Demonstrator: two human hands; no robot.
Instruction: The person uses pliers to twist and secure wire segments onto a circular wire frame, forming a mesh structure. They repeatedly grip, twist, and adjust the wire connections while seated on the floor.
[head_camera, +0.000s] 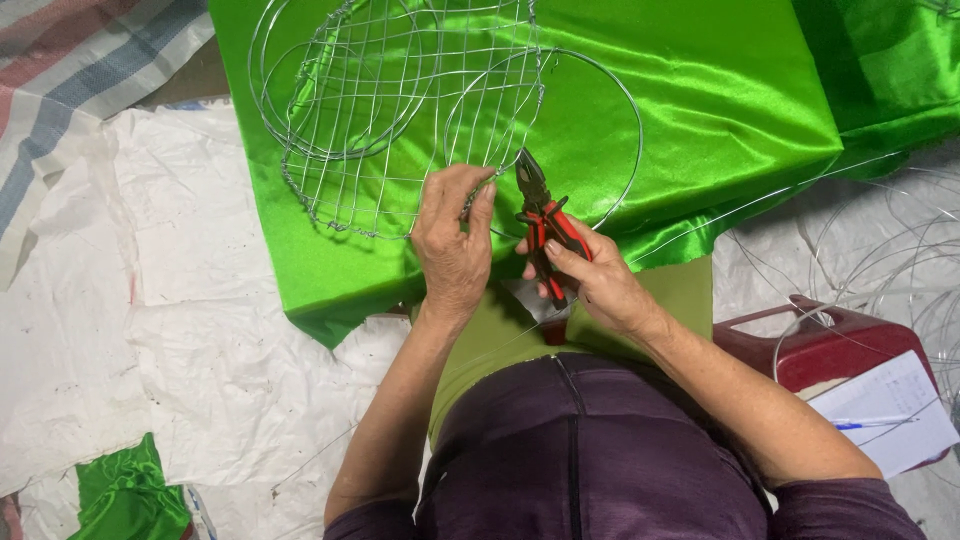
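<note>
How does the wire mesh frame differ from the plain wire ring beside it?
The wire mesh frame is filled with a grid of crossing wires; the wire ring is one bare loop, open inside. The left hand pinches the frame's edge; the pliers in the right hand lie over the ring. Both rest on green satin cloth.

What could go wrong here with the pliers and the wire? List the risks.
1. The pliers in the right hand point at the left hand, which pinches the wire ring close to the tip; a slip could nip the fingers.
2. The wire mesh frame lies on slick green satin and might slide.
3. Loose wire coils beside the person may snag a sleeve.
</note>
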